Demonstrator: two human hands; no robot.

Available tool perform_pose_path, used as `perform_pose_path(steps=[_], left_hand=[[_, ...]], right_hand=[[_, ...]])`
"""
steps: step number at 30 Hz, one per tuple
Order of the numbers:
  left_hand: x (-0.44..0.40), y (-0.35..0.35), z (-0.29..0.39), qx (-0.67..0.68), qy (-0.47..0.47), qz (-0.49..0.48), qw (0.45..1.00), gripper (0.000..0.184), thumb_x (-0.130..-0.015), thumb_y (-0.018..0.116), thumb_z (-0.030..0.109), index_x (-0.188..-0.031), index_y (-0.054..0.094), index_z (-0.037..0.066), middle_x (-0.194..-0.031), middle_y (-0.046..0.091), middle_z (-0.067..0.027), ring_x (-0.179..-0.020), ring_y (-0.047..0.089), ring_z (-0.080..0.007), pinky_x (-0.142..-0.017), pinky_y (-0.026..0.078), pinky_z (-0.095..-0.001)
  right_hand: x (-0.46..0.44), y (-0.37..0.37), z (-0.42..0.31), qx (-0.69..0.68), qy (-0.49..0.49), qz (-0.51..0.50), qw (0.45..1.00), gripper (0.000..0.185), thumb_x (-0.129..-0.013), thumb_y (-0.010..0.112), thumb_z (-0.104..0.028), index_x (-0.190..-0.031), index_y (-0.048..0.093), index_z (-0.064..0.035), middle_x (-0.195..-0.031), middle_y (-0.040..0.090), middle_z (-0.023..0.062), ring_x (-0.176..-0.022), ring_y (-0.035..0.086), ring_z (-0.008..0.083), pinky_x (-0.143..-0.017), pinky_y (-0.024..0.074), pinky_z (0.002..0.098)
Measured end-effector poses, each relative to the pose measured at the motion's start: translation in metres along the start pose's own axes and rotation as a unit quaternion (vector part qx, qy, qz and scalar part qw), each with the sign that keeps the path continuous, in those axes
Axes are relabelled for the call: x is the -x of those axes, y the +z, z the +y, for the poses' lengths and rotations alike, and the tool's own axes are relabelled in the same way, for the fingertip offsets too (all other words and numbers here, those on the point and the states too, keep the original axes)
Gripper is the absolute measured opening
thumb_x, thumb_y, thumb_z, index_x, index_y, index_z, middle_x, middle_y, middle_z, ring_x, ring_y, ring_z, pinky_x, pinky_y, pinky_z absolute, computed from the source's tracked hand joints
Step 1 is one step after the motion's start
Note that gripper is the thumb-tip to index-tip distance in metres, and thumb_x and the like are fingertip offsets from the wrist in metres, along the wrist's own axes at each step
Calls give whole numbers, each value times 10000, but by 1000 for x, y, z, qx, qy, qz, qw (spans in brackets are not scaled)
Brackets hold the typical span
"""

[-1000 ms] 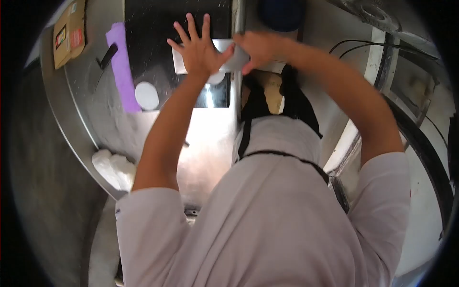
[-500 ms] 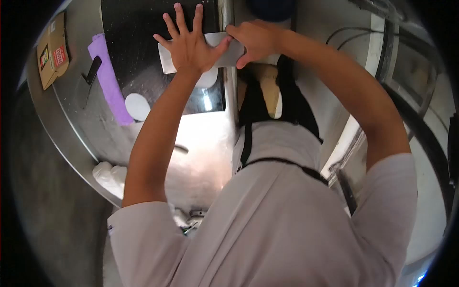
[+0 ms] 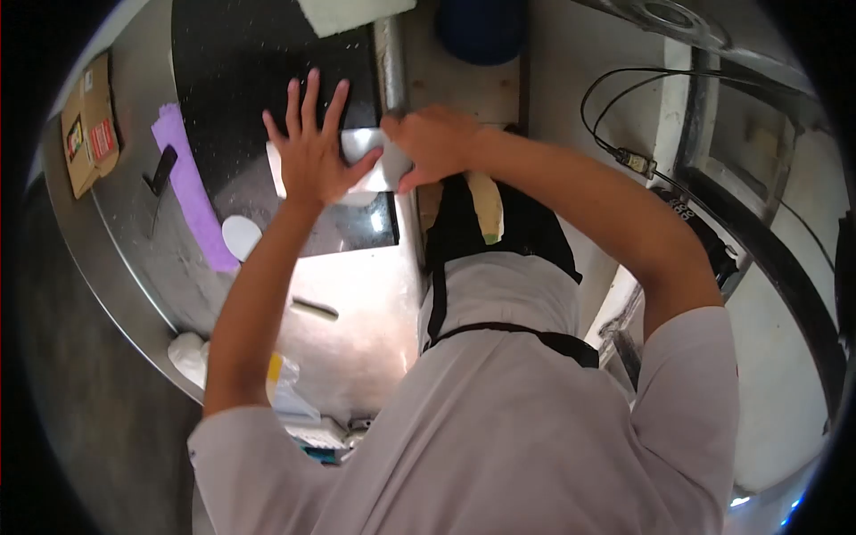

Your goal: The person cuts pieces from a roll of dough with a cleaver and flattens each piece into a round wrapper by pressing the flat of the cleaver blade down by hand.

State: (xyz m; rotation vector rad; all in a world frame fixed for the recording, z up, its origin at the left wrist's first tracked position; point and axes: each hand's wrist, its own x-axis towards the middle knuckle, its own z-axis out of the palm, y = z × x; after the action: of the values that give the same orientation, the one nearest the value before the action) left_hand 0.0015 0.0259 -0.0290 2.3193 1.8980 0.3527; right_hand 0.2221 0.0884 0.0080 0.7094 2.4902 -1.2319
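My left hand (image 3: 312,165) lies flat with fingers spread on a wide, shiny rectangular metal blade (image 3: 361,144). My right hand (image 3: 435,143) is closed around the blade's right end; any handle is hidden. The blade lies flat over a glossy black board (image 3: 218,62). Part of a pale, flat piece (image 3: 359,199) shows below the blade's lower edge. A thin white disc (image 3: 241,238) rests left of my left forearm, by the board's edge. Beside it runs a folded purple cloth (image 3: 192,183).
A black-handled tool (image 3: 161,169) lies left of the cloth, and a small narrow object (image 3: 315,308) sits on the metal counter (image 3: 366,299). A cardboard box (image 3: 92,134) stands far left. White cloth (image 3: 352,11), a dark blue container (image 3: 480,31) and a black cable (image 3: 615,85) are also around.
The head view has shifted, so the scene sits lower and more to the left, with the white cloth now showing on top. Both hands stay on the blade.
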Motion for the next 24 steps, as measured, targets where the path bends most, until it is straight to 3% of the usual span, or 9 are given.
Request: perform_pose_path(steps=[6, 7, 8, 12, 14, 18, 19, 22, 24], left_hand=[[-35, -19, -25, -69, 60, 29, 995, 950, -804, 702, 658, -1607, 373, 270, -1691, 272, -114, -1518, 306, -371, -1111, 196, -787], [-42, -18, -34, -51, 74, 46, 995, 909, -833, 668, 684, -1612, 350, 338, -1668, 308, -121, -1514, 309, -377, -1098, 200, -799], [-61, -43, -22, -100, 23, -96, 990, 1136, -680, 733, 689, -1607, 341, 163, -1698, 181, -218, -1554, 171, -463, -1158, 116, -782], [-22, -29, -14, -36, 62, -116, 991, 1179, -633, 749, 726, -1597, 364, 168, -1690, 201, -223, -1551, 162, -476, -1183, 101, -747], [-22, -20, -10, -73, 53, -101, 991, 1165, -652, 729, 754, -1597, 368, 175, -1692, 200, -219, -1559, 154, -460, -1189, 97, -739], [-47, -25, -27, -69, 61, -14, 996, 1097, -707, 674, 774, -1588, 383, 188, -1696, 195, -214, -1547, 206, -448, -1182, 128, -739], [-58, -25, -30, -78, 61, 2, 995, 1087, -716, 666, 773, -1585, 385, 184, -1695, 190, -220, -1548, 202, -449, -1184, 128, -736], [-78, -33, -48, -116, 70, 53, 989, 1037, -757, 681, 713, -1581, 382, 159, -1693, 165, -251, -1549, 186, -462, -1194, 133, -719], [-80, -32, -57, -137, 36, 143, 980, 1044, -755, 700, 691, -1589, 369, 157, -1683, 188, -260, -1553, 191, -446, -1199, 132, -712]], right_hand=[[-26, -32, 6, 25, -2, 85, 996, 752, -702, 908, -465, -1112, 540, 47, -890, 716, 258, -883, 728, 437, -782, 583, 480], [-32, -25, 11, 53, -18, 154, 987, 771, -700, 911, -459, -1133, 537, 57, -899, 716, 267, -896, 734, 431, -792, 586, 479], [-29, -20, 1, 46, -19, 155, 987, 771, -700, 911, -459, -1133, 537, 57, -899, 716, 267, -896, 734, 431, -792, 586, 479], [-11, -4, -3, -8, 32, 90, 995, 816, -690, 918, -478, -1161, 535, 67, -882, 711, 277, -869, 725, 460, -785, 591, 467], [-10, 1, -2, -26, 46, 41, 998, 871, -647, 933, -514, -1140, 561, 101, -976, 714, 282, -928, 732, 439, -831, 582, 480], [-26, -9, 14, 82, -55, 198, 975, 766, -728, 898, -484, -1125, 546, 69, -819, 700, 257, -822, 730, 432, -756, 583, 445], [-29, -25, 4, 32, 43, 122, 991, 691, -786, 870, -421, -1180, 562, 57, -923, 716, 242, -939, 725, 417, -824, 572, 448], [-58, -46, 7, 82, 33, 182, 979, 729, -724, 870, -350, -1208, 565, 101, -1123, 688, 299, -1095, 665, 460, -942, 541, 496], [-89, -52, 25, 65, -36, 338, 938, 592, -751, 799, -248, -1181, 608, 111, -1057, 692, 334, -1079, 682, 442, -927, 548, 500]])
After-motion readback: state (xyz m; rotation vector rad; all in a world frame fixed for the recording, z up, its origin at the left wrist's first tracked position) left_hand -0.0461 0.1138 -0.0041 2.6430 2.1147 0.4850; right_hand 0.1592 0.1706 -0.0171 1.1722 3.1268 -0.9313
